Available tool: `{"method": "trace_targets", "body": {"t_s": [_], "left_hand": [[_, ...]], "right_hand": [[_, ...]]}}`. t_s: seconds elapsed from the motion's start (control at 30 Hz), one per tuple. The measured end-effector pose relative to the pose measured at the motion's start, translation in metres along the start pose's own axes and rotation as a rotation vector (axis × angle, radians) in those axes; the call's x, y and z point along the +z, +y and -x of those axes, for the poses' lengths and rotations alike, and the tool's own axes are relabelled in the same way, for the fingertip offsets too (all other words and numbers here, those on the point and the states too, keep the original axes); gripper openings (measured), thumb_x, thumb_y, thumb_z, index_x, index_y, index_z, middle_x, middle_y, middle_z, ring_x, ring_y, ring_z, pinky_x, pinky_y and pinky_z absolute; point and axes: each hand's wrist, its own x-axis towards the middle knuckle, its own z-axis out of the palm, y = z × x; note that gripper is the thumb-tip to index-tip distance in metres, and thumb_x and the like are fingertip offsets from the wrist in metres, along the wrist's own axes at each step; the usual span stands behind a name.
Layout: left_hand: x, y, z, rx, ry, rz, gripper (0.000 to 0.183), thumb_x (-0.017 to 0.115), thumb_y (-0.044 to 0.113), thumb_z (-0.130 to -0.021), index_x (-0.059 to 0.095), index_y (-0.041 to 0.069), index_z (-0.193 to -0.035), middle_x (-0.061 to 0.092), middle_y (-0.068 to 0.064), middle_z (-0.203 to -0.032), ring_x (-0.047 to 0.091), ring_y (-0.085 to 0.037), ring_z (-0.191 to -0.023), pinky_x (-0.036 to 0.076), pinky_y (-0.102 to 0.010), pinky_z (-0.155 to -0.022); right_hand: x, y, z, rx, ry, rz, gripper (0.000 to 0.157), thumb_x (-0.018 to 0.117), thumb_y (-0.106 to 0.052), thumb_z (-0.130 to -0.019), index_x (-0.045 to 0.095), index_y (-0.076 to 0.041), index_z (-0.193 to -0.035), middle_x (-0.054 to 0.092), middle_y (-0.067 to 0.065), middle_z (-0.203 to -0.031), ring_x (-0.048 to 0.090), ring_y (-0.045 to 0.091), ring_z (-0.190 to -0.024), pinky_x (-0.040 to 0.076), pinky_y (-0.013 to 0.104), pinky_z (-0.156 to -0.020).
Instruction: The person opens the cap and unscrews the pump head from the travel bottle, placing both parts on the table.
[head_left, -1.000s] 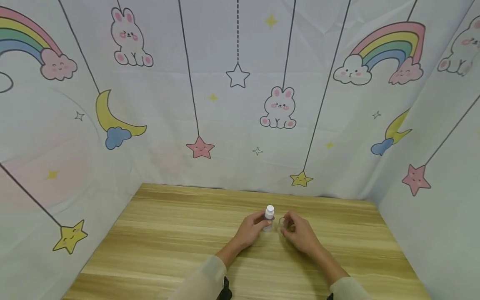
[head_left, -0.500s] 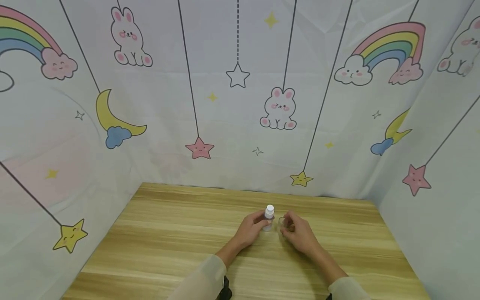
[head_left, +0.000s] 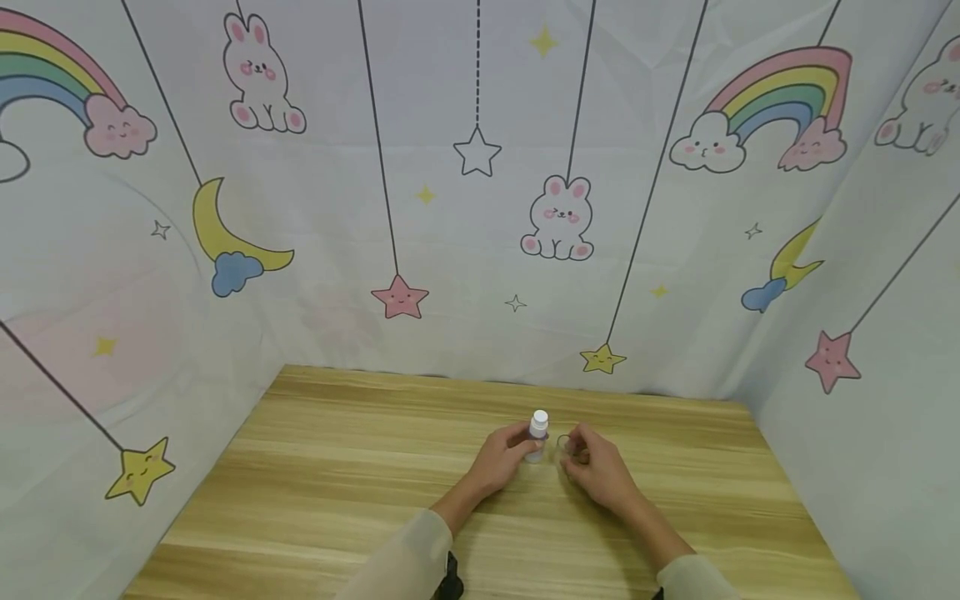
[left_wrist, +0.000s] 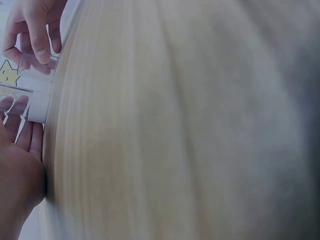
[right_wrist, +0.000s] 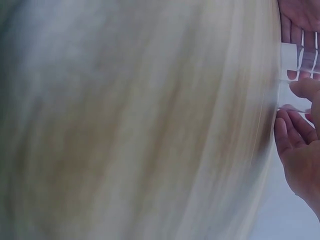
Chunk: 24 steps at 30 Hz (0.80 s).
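Note:
My left hand holds a small upright bottle with a white cap, its thumb and fingers at either side of the body. In the left wrist view the bottle's white lower part stands at the table surface. Just right of it, a small clear cup is held between the thumb and fingers of my right hand. Through the cup wall the right wrist view shows the table's edge region, and the cup's contents cannot be made out. Bottle and cup stand close together, slightly apart.
A wood-grain table lies under both hands. White cloth printed with rabbits, stars and rainbows encloses the table at the back and both sides. Dark straps show at the sleeve cuffs.

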Motion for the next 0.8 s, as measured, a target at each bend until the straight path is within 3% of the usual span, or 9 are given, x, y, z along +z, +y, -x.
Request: {"method": "trace_targets", "body": {"t_s": [0.5, 0.8], "left_hand": [[0.0003, -0.0025, -0.0001, 0.021, 0.001, -0.005, 0.042, 0.061, 0.032, -0.108, 0.065, 0.011, -0.144, 0.073, -0.002, -0.131, 0.067, -0.022, -0.126, 0.051, -0.046, -0.109], [0.0005, -0.0004, 0.0004, -0.009, 0.004, 0.021, 0.040, 0.062, 0.032, -0.107, 0.066, 0.016, -0.143, 0.073, 0.001, -0.131, 0.065, -0.022, -0.129, 0.048, -0.048, -0.112]], "right_hand": [[0.0006, 0.0017, 0.0017, 0.066, -0.018, -0.030, 0.033, 0.085, -0.003, -0.088, 0.064, -0.010, -0.112, 0.068, 0.001, -0.101, 0.072, 0.019, -0.097, 0.062, 0.037, -0.086], [-0.0030, -0.0052, 0.0012, 0.094, -0.032, -0.045, 0.043, 0.083, -0.022, -0.095, 0.064, -0.002, -0.128, 0.070, 0.004, -0.107, 0.071, 0.015, -0.096, 0.061, 0.037, -0.087]]}}
